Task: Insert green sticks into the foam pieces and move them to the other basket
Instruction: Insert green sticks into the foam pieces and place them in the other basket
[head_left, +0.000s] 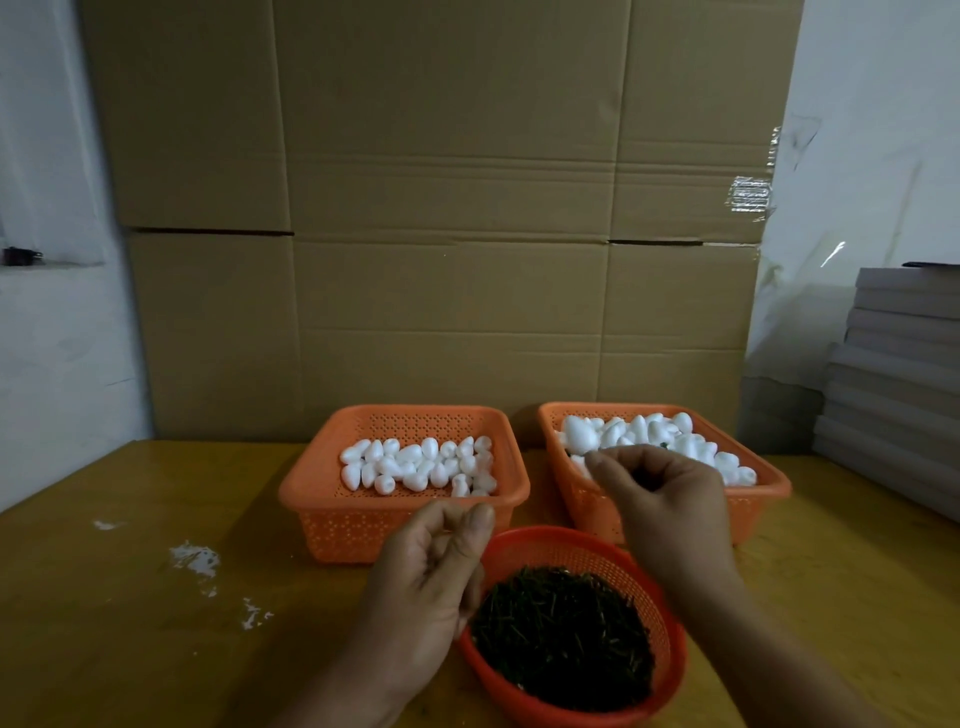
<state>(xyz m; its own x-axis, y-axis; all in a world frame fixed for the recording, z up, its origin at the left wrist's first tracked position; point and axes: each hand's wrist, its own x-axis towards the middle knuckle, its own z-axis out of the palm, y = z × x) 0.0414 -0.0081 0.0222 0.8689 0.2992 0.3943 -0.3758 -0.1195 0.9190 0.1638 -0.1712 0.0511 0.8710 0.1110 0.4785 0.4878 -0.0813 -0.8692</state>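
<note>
Wooden table w/ two orange baskets (332, 525) of white foam pieces (415, 465) at far left & far right, plus a round red basket of green sticks (563, 631) near centre. Left hand (431, 577) hovers by the sticks, fingers loosely curled, apparently empty; right hand (662, 499) is over the right basket (769, 491), fingertips pinched, on what I can't tell. Foam looks v. light & dentable, so hold each piece gently round its middle; sticks look thin & stiff, so pinch near one end.

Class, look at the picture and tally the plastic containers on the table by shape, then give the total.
Rectangular orange perforated plastic baskets holding white foam pieces: 2, the left basket and the right basket
Round red-orange plastic mesh bowl holding green sticks: 1
Total: 3 containers
</note>
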